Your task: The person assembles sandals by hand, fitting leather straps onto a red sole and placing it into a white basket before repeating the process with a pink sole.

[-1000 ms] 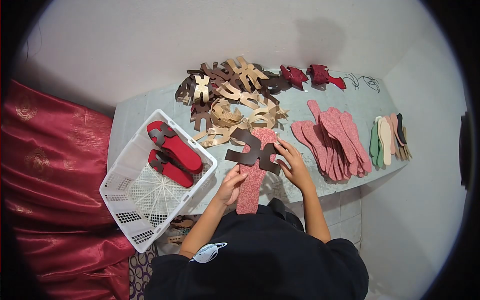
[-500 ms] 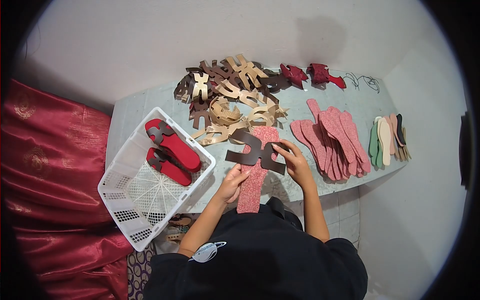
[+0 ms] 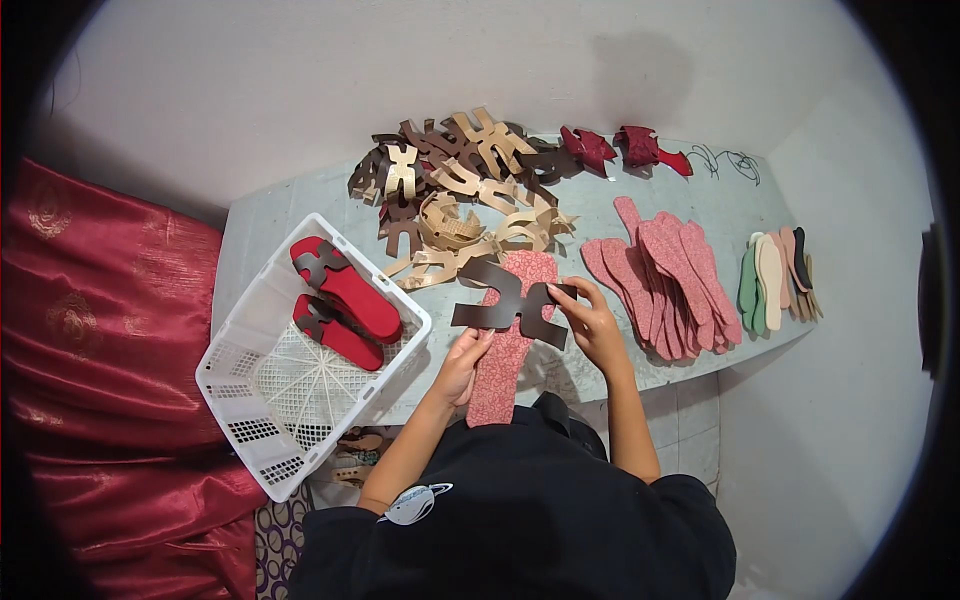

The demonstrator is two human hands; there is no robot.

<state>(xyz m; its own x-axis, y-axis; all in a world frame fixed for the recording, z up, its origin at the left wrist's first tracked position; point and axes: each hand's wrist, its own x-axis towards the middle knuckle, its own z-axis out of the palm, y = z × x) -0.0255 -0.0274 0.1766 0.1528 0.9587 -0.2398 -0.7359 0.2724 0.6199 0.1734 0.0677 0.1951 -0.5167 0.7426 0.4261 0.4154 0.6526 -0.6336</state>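
A pink patterned insole [image 3: 500, 370] points away from me, its near end close to my shirt. Across its upper half lies a dark brown H-shaped sandal strap [image 3: 512, 308], its arms sticking out on both sides. My left hand [image 3: 462, 366] grips the insole's left edge just under the strap, thumb on top. With thumb and fingertips my right hand [image 3: 592, 322] pinches the strap's upper right arm. Behind the insole is a heap of loose tan straps [image 3: 482, 190] and brown straps [image 3: 428, 142].
A white plastic basket [image 3: 424, 318] at the left holds two red sandals [image 3: 362, 302]. On the table [image 3: 262, 222], right of my hands, lie several pink insoles [image 3: 668, 285]. Further right are green and cream insoles [image 3: 767, 285]; dark red straps [image 3: 588, 150] lie at the back.
The insole's near end has swung slightly left. The strap has tilted a little with its right side, and my right hand has shifted slightly up and right along it.
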